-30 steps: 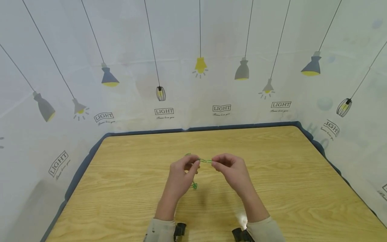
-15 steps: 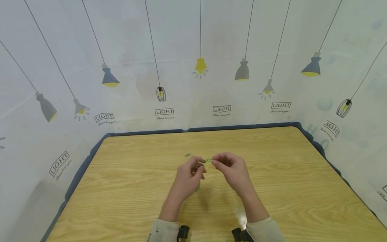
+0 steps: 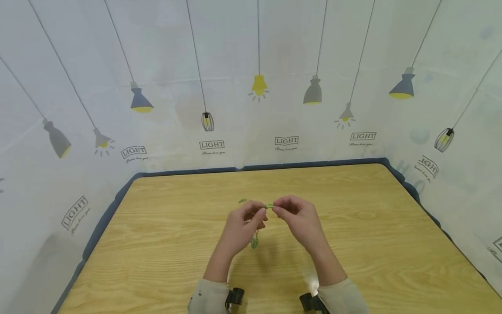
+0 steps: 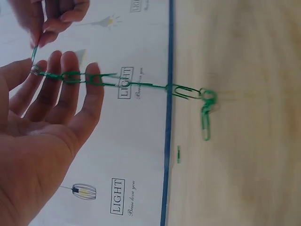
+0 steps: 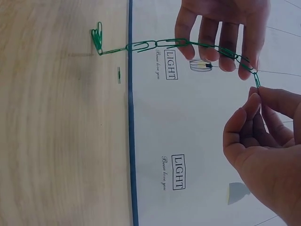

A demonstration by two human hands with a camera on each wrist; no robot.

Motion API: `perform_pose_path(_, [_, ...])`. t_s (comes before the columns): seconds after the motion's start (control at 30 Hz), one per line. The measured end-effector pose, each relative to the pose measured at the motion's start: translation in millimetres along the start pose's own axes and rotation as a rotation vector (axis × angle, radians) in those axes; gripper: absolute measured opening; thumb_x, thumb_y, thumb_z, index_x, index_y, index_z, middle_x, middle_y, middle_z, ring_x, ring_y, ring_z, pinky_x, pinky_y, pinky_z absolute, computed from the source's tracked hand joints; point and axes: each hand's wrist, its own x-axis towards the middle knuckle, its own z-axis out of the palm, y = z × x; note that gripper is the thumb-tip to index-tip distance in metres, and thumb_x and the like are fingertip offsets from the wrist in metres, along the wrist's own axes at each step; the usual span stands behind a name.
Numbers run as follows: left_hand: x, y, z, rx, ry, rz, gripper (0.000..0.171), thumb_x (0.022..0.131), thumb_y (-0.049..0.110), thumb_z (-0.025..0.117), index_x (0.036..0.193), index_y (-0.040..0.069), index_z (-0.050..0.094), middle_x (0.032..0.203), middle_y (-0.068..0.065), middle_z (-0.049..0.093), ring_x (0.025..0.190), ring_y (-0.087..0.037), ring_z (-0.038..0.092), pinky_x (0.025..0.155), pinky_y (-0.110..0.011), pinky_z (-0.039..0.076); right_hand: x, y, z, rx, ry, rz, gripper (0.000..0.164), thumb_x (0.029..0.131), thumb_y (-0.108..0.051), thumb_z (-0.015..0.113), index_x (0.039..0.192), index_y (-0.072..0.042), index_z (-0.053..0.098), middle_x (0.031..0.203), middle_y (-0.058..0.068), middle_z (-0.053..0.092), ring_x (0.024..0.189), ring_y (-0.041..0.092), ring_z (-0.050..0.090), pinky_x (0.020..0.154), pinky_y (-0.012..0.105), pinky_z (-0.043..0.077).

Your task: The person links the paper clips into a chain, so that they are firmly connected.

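A chain of linked green paper clips (image 5: 141, 46) hangs from my fingers, its lower links bunched together near the table. My left hand (image 3: 240, 227) pinches the chain close to its upper end between thumb and index finger, while its other fingers lie along the hanging links. My right hand (image 3: 301, 220) holds the last paper clip (image 5: 257, 80) of the chain between thumb and fingertips. Only a short green piece shows between the two hands in the head view. One loose green paper clip (image 3: 242, 200) lies on the table beyond my left hand.
The wooden table (image 3: 372, 226) spreads out under both hands. Its far and side edges are bordered in dark blue, and a white sheet printed with lamps (image 3: 259, 87) stands behind and to both sides.
My left hand has shifted right, closer to my right hand, and its finger hold on the chain has changed. The loose paper clip, partly hidden before, now shows fully. The hanging links have swung.
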Motion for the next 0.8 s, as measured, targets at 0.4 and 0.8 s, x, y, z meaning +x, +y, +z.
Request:
perform_pose_path(0.4, [9.5, 13.8, -41.1, -0.169, 0.039, -0.063, 0.025, 0.103, 0.024, 0.073, 0.122, 0.008, 0.074, 0.113, -0.013, 0.074, 0.093, -0.020, 0.072, 0.091, -0.036, 0.064, 2, -12, -4, -0.039, 0.019, -0.040, 0.012, 0.101, -0.014, 0.073, 0.109, -0.005, 0.076, 0.106, 0.011, 0.074, 0.094, 0.019, 0.065, 0.082, 0.023, 0.056])
perform_pose_path(0.8, [7.0, 4.6, -58.6, -0.012, 0.009, -0.120, 0.018, 0.105, 0.021, 0.069, 0.120, 0.012, 0.075, 0.114, -0.012, 0.073, 0.090, -0.022, 0.070, 0.090, -0.045, 0.063, 5, -9, 1, -0.023, -0.011, -0.058, 0.012, 0.101, -0.013, 0.073, 0.108, -0.004, 0.076, 0.106, 0.013, 0.074, 0.092, 0.018, 0.067, 0.082, 0.024, 0.059])
